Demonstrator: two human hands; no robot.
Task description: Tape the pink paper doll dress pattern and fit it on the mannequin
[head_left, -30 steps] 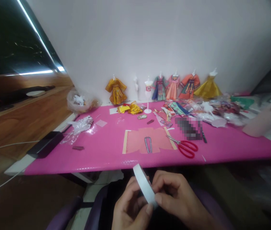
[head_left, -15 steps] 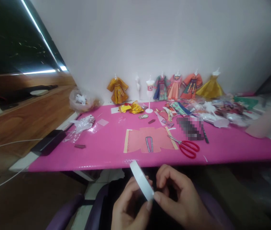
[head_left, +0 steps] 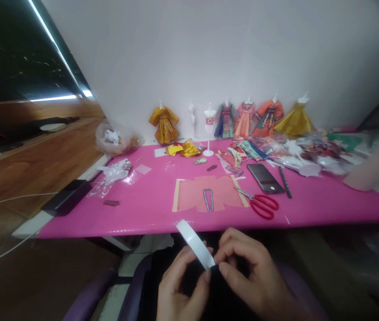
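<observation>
Below the table's front edge, over my lap, my left hand point(head_left: 179, 290) grips a white roll of tape point(head_left: 194, 243) that stands on edge and tilts up to the left. My right hand point(head_left: 251, 276) pinches thumb and forefinger at the roll's lower end, touching the tape. On the pink table point(head_left: 149, 214) just beyond my hands lies a flat pink paper garment cut-out point(head_left: 209, 194) with a small patterned strip at its middle. Red-handled scissors point(head_left: 259, 205) rest to its right.
A phone point(head_left: 265, 178) and a black pen point(head_left: 285, 182) lie right of centre. Several paper dresses on small stands point(head_left: 243, 120) line the wall. Plastic bags point(head_left: 115, 171), a black box point(head_left: 67, 198), paper scraps point(head_left: 296, 151) and a pale sleeve point(head_left: 373, 167) sit around.
The roll of tape has tilted further and shifted a little left and up. My right fingers have closed into a pinch at its lower end.
</observation>
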